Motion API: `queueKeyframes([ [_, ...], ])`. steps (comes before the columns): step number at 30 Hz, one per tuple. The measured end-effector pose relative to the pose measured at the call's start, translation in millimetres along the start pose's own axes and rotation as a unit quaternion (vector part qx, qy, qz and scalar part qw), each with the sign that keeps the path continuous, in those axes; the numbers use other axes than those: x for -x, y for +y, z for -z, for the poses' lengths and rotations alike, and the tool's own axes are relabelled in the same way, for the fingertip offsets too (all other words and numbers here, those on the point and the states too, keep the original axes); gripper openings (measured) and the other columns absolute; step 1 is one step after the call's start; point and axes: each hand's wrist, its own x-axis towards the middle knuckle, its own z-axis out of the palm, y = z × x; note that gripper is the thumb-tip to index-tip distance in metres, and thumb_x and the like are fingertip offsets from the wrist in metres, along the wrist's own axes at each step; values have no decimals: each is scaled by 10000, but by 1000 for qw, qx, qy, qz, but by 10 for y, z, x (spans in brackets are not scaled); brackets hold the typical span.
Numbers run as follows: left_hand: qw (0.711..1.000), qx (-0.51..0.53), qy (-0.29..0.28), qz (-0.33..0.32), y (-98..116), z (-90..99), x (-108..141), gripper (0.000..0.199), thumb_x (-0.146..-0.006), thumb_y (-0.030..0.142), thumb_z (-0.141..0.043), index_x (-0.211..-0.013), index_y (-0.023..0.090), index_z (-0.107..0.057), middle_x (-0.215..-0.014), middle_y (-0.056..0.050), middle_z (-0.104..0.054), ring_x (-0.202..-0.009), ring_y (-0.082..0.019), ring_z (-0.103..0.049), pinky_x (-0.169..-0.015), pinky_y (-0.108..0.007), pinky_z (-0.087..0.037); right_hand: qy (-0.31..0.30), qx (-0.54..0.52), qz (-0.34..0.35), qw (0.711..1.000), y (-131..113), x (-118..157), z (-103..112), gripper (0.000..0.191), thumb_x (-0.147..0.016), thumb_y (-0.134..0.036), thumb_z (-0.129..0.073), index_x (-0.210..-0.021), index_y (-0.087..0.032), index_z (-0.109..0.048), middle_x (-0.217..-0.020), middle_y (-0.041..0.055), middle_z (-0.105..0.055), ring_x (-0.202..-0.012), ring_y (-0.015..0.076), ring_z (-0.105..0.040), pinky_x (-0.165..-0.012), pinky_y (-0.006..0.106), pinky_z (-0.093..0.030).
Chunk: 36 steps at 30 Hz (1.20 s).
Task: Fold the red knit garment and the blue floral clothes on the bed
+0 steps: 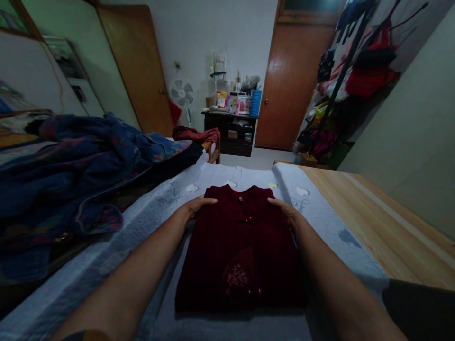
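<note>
A dark red buttoned top (245,241) lies folded into a neat block in front of me, its neckline facing away. A small label shows inside the collar, and a pinkish embroidered motif decorates the lower front. My left hand (197,205) grips its upper left edge, thumb on top and the other fingers mostly hidden at the side. At the upper right edge, my right hand (285,210) holds it the same way. Underneath is a light blue patterned bed sheet (170,312).
Piled blue clothes (88,156) lie on the left. Bare wooden boards (369,213) run along the right side. Beyond the bed stand a dark cabinet (227,137) and a white fan (182,94). Clothes and red bags (371,80) hang at the right.
</note>
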Motion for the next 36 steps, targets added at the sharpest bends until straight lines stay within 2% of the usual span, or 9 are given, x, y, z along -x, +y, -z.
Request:
queueKeyframes([
  [8,997,-9,-28,-78,98,-102,86,628,-543,95,-732,-1162,127,-632,-970,-121,-746,-768,-270,-703,-803,-401,-553,8,-3,153,988,-44,289,34,624,-645,-231,-704,-1243,-273,-531,-1196,48,-682,-1053,277,-659,-945,425,-521],
  [13,996,-25,-15,-87,-18,-88,3,615,-508,127,-762,-1109,136,-632,-961,-115,-737,-799,-271,-697,-806,-379,-536,33,1,132,991,48,203,44,543,-650,-230,-711,-1172,-262,-564,-1143,42,-698,-993,248,-678,-938,400,-526],
  [18,969,-87,210,-100,-107,-116,-65,808,-464,131,-795,-1219,162,-509,-1119,-147,-670,-999,-327,-656,-876,-414,-505,195,106,80,972,153,-11,97,514,-658,-246,-723,-1143,-223,-554,-997,80,-707,-928,261,-683,-860,417,-555],
  [20,922,-180,312,-141,-69,-224,-6,941,-472,127,-799,-1327,186,-412,-1334,-187,-537,-1247,-381,-502,-1004,-461,-422,236,138,107,956,138,-23,70,609,-645,-234,-730,-1213,-240,-510,-1113,91,-668,-1082,283,-625,-939,423,-518],
  [22,840,-325,381,-208,-45,-411,104,947,-510,126,-782,-1368,189,-387,-1502,-195,-345,-1412,-404,-255,-1132,-501,-247,290,225,172,914,117,18,-45,668,-648,-226,-716,-1272,-258,-480,-1284,104,-578,-1275,310,-480,-1072,428,-412],
  [24,794,-427,328,-282,-88,-647,233,794,-604,120,-728,-1341,202,-445,-1560,-150,-272,-1456,-367,-150,-1182,-499,-83,328,368,245,835,131,93,-255,657,-684,-241,-676,-1310,-234,-474,-1412,127,-467,-1378,344,-332,-1160,462,-268],
  [28,824,-431,93,-355,-394,-1018,386,471,-688,127,-684,-1142,238,-617,-1414,-107,-517,-1438,-308,-258,-1191,-444,45,229,554,301,742,318,250,-747,595,-812,-264,-548,-1388,-185,-420,-1523,137,-346,-1421,328,-253,-1174,524,-147],
  [32,869,-377,90,-306,-718,-1041,324,389,-648,178,-743,-1023,233,-657,-1442,-118,-491,-1468,-325,-157,-1177,-465,88,217,613,266,712,551,299,-964,550,-887,-306,-481,-1415,-171,-409,-1541,142,-330,-1448,319,-201,-1162,549,-98],
  [36,846,-425,119,-298,-880,-912,230,447,-674,235,-740,-1108,216,-637,-1527,-141,-366,-1485,-328,-34,-1162,-495,112,207,640,208,710,663,271,-945,515,-928,-341,-416,-1393,-122,-457,-1528,172,-342,-1447,314,-212,-1153,538,-129],
])
